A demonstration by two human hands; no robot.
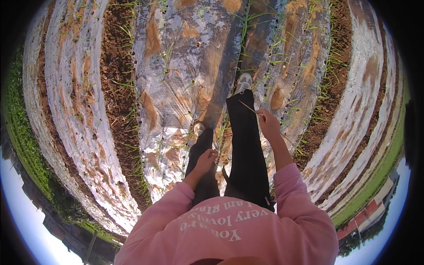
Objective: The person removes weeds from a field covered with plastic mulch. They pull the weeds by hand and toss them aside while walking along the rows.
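My right hand [269, 124] is closed on a thin brown stick [247, 107], whose far end lies over the black trouser leg near the knee or shin. Lower and to the left, my left hand [207, 160] hangs in front of the other trouser leg with its fingers curled; whether anything small is between them cannot be told. Beneath both hands, plastic mulch film [179, 99] covers the bed, partly smeared with brown soil. Thin green seedlings [168, 54] stand in holes in the film.
A light sneaker [244, 82] stands forward on the film, the other [198, 128] farther back. Bare soil furrows [117, 76] run along both sides, edged with green shoots. More film-covered beds [364, 66] lie beyond, with buildings [367, 212] at the right rim.
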